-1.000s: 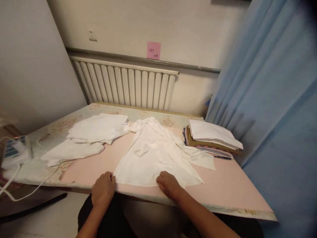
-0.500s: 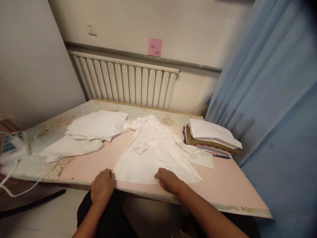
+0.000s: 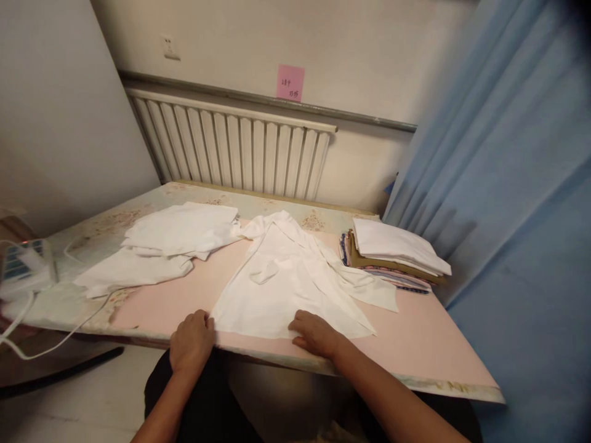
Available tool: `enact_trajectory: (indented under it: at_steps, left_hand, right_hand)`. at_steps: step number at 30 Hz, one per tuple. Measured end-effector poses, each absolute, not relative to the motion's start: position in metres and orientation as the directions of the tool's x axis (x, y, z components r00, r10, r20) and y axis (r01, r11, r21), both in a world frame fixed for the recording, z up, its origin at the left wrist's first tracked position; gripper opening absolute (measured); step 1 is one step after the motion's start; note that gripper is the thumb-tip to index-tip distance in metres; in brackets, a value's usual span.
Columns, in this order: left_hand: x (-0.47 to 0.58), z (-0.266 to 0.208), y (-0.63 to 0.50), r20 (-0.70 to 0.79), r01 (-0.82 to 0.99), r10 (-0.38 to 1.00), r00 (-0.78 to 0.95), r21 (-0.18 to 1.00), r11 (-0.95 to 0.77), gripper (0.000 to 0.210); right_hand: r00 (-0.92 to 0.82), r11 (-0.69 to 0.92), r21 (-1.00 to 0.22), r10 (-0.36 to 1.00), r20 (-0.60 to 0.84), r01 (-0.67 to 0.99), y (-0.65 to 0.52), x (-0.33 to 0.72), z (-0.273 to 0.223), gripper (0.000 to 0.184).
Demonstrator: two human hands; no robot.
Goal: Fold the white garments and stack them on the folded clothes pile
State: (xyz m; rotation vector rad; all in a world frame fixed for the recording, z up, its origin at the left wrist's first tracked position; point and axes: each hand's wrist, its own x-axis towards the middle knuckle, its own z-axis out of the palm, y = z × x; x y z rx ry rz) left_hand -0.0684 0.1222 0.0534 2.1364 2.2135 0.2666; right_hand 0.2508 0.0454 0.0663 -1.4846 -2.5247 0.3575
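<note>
Lying spread near the middle of the tabletop [image 3: 455,386]: a white, thin-fabric garment with long sleeves [image 3: 277,307], its narrow end toward the wall, its wide hem along the near edge. One sleeve runs out to the right; the other reaches left to a loose pile of white fabric [image 3: 180,231], touching it or overlapping, cannot tell which.

Left hand [image 3: 191,341]: fingers curled in, at the tabletop's near edge, right beside the garment's left hem corner. Whether it pinches that corner, cannot tell. Right hand [image 3: 316,334]: on the hem, right of its middle, fingers bent, fingertips against the cloth; a grip on the fabric cannot be made out.

Under the garment, a flat pale-pink sheet [image 3: 429,344]; around it, a pale floral covering [image 3: 159,200]. Far right, a neat stack of folded fabric [image 3: 399,246], white on top, olive-brown and patterned layers below, close to a long light-blue curtain [image 3: 521,215].

Far left, a white boxy device with a bluish panel [image 3: 28,264] and a white cable [image 3: 74,332] hanging past the edge. Behind, a white ribbed radiator [image 3: 231,144]; above it, a pink paper note with handwriting [image 3: 290,83].
</note>
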Motion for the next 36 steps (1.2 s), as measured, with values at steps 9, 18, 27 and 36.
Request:
enact_trajectory:
  at_steps: [9, 18, 27, 36]
  left_hand:
    - [-0.069, 0.055, 0.121, 0.085, 0.986, 0.996, -0.042, 0.165, 0.028, 0.035]
    - [-0.068, 0.056, 0.121, 0.066, 0.985, 0.996, -0.053, 0.167, 0.042, 0.035]
    - [-0.069, 0.054, 0.122, 0.1, 0.987, 0.994, -0.044, 0.161, 0.027, 0.033]
    - [-0.069, 0.053, 0.122, 0.088, 0.985, 0.995, -0.055, 0.166, 0.04, 0.033]
  right_hand:
    - [-0.455, 0.45, -0.298, 0.889, 0.056, 0.842, 0.046, 0.249, 0.06, 0.017]
    - [-0.43, 0.422, -0.278, 0.902, 0.033, 0.863, 0.045, 0.244, 0.062, 0.01]
    - [-0.281, 0.27, -0.323, 0.96, 0.013, 0.907, 0.073, 0.237, 0.065, 0.016]
    - [-0.115, 0.121, -0.49, 0.992, 0.043, 0.863, 0.117, 0.221, 0.076, 0.018]
